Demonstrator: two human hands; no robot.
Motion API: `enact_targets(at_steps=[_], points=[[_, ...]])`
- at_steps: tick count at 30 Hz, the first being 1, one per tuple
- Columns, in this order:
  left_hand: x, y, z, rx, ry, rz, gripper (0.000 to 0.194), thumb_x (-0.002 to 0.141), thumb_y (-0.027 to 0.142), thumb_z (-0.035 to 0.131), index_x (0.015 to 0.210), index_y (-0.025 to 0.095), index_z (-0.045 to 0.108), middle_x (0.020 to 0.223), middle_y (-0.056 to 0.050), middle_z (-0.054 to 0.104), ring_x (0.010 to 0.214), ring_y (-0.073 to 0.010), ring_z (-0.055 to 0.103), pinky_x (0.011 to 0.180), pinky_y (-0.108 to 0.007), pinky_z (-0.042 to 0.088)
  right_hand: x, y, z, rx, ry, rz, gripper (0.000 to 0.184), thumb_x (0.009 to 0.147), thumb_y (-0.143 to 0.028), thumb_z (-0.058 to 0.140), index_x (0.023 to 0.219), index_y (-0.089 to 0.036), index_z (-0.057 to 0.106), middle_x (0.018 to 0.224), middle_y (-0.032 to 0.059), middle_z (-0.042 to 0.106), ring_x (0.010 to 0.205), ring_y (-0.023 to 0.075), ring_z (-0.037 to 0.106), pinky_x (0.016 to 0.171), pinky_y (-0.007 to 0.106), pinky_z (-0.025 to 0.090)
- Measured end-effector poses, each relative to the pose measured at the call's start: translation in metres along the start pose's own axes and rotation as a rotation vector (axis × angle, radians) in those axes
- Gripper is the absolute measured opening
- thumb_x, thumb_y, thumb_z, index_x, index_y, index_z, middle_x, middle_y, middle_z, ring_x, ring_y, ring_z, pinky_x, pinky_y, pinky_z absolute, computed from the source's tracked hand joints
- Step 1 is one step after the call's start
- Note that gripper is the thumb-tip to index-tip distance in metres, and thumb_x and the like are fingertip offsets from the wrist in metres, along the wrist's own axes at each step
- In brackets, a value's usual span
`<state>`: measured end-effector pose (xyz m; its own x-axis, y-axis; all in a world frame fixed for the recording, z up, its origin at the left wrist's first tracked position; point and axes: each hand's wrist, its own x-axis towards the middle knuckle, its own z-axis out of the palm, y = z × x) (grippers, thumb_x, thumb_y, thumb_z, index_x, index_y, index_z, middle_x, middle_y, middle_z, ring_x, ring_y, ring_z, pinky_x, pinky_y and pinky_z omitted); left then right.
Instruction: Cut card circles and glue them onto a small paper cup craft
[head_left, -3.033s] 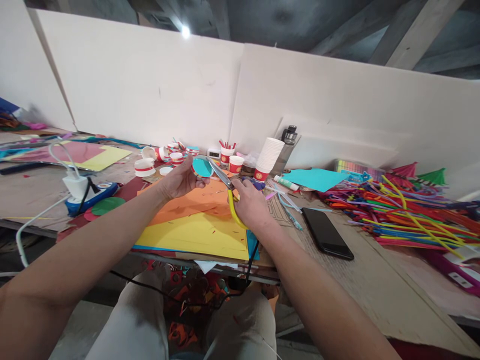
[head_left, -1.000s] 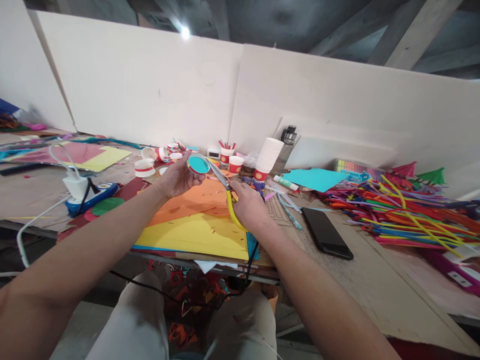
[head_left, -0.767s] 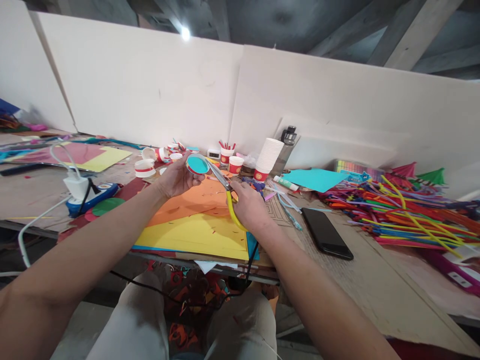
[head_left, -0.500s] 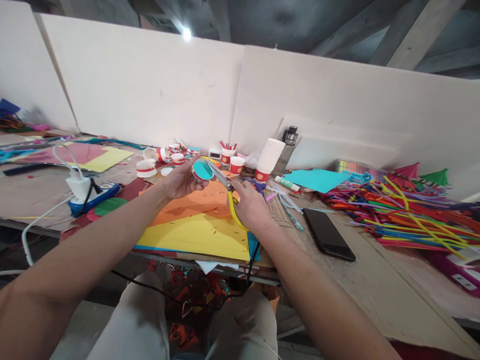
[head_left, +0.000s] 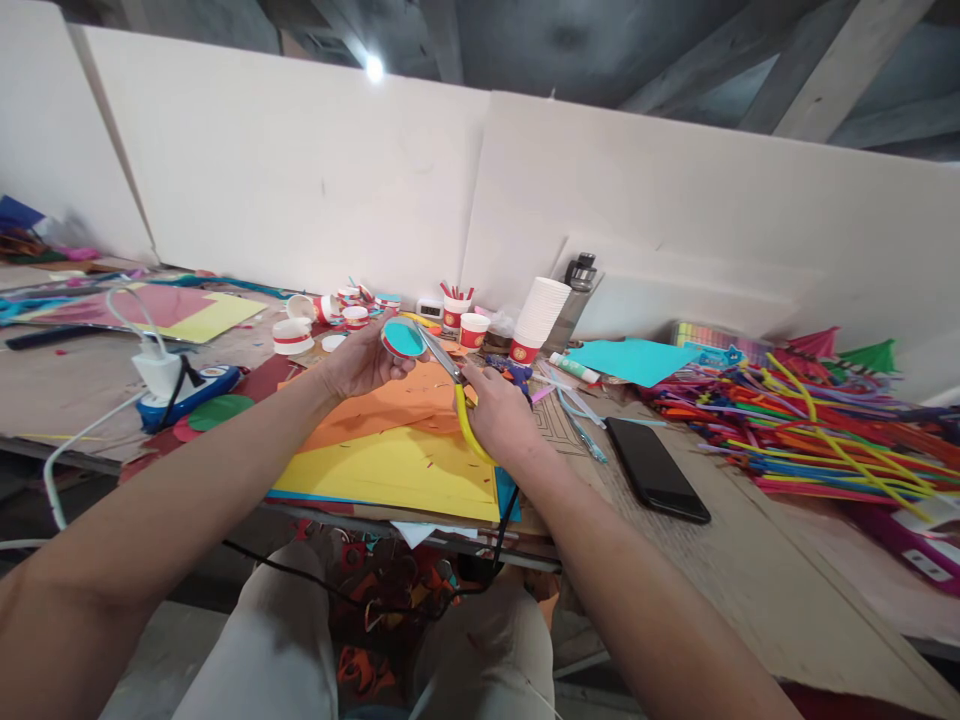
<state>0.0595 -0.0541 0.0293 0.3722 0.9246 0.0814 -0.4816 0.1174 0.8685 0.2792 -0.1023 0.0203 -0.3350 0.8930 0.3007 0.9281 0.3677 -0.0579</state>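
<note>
My left hand (head_left: 358, 358) grips a small round piece cut from a paper cup (head_left: 403, 338), its flat turquoise face turned towards me and a red and white rim around it. In my right hand (head_left: 499, 405) are scissors (head_left: 466, 415) with yellow handles. Their metal blades point up and left, with the tips at the right edge of the round piece. Whether the blades are cutting into it I cannot tell. Beneath both hands lie orange paper (head_left: 367, 408) and yellow paper (head_left: 390, 470) with tiny scraps on them.
Cut cup rings (head_left: 292, 337) lie at the back left. A cup stack (head_left: 541, 312) and a bottle (head_left: 576, 305) stand at the back. To the right are a phone (head_left: 656, 468) and many pipe cleaners (head_left: 817, 425). A power strip (head_left: 187, 395) sits on the left.
The round piece has tilted and shifted slightly left in my left hand. The scissors stay beside it, with the blades a little lower.
</note>
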Motion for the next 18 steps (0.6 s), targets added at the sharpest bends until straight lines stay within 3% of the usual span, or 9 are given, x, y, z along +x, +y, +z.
enact_targets(at_steps=[3, 12, 18], points=[[-0.0004, -0.0002, 0.0020, -0.003, -0.006, 0.003, 0.060, 0.101, 0.055, 0.031, 0.085, 0.008, 0.066, 0.073, -0.016, 0.073, 0.049, -0.0149, 0.065, 0.040, -0.020, 0.051, -0.0003, -0.0004, 0.0003, -0.002, -0.008, 0.005, 0.041, 0.100, -0.031, 0.037, 0.137, -0.024, 0.054, 0.121, 0.0120, 0.064, 0.102, 0.0274, 0.066, 0.082, 0.036, 0.049], [-0.0002, -0.0022, 0.0028, -0.041, 0.074, 0.059, 0.060, 0.099, 0.060, 0.034, 0.088, 0.010, 0.065, 0.067, -0.010, 0.070, 0.057, -0.0168, 0.069, 0.043, -0.020, 0.052, 0.0019, 0.0048, 0.0034, 0.022, 0.047, 0.015, 0.043, 0.097, -0.036, 0.046, 0.138, -0.024, 0.053, 0.117, 0.0107, 0.064, 0.097, 0.0279, 0.067, 0.079, 0.036, 0.050], [0.0040, -0.0092, -0.0054, 0.021, -0.063, 0.046, 0.057, 0.098, 0.060, 0.039, 0.096, 0.010, 0.067, 0.083, -0.015, 0.075, 0.059, -0.0166, 0.070, 0.046, -0.021, 0.052, 0.0012, 0.0070, 0.0035, 0.047, 0.061, -0.015, 0.041, 0.096, -0.034, 0.046, 0.136, -0.025, 0.053, 0.123, 0.0116, 0.058, 0.095, 0.0248, 0.065, 0.075, 0.034, 0.049]])
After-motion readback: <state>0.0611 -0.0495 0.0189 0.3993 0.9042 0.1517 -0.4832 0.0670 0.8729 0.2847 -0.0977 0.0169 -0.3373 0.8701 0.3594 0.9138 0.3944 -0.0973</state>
